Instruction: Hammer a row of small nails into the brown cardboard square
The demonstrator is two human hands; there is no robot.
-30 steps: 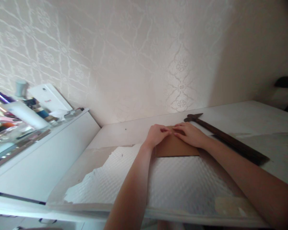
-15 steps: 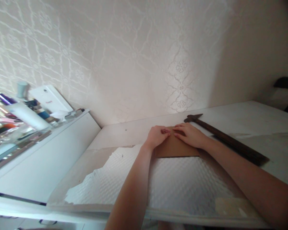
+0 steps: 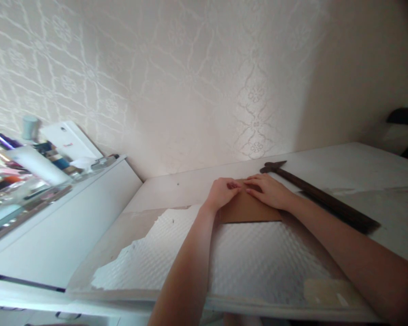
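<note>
No legible writing in view.
A small reddish mark is seen on the white flat rectangular box (image 3: 70, 139) leaning at the far left on the white cabinet (image 3: 95, 199), but it is too blurred to be read. Whatever is printed on the white plastic tube (image 3: 36, 164) and the small dark bottles (image 3: 52, 155) just beside it, also at the far left, is smeared beyond reading. No number, brand or sign can be made out elsewhere.

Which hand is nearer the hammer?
Right. The right hand rests on the brown card, close beside the hammer head; the left hand, also on the card, sits farther off, beyond the right hand.
</note>
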